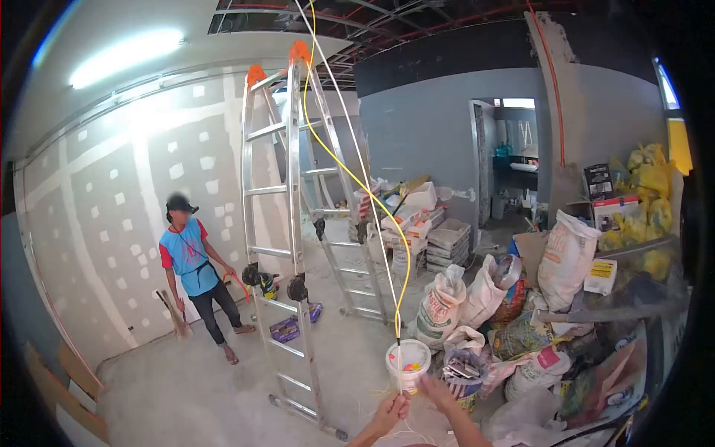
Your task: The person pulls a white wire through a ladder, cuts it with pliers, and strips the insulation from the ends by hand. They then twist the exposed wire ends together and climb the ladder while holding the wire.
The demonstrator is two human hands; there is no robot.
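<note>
At the bottom centre my left hand is closed around a thin white cable that runs up toward the ceiling. A yellow cable curves down beside it and meets it at a dark wrapped joint above my fingers. My right hand is raised just to the right, apart from the cable, its fingers extended and somewhat blurred. Loose thin strands hang around my left hand. Behind my hands stands a white bucket with small orange and yellow items inside.
An aluminium stepladder with orange top caps stands ahead. A person in a blue and red shirt is left of it. Filled sacks and yellow bags crowd the right side. A purple package lies by the ladder.
</note>
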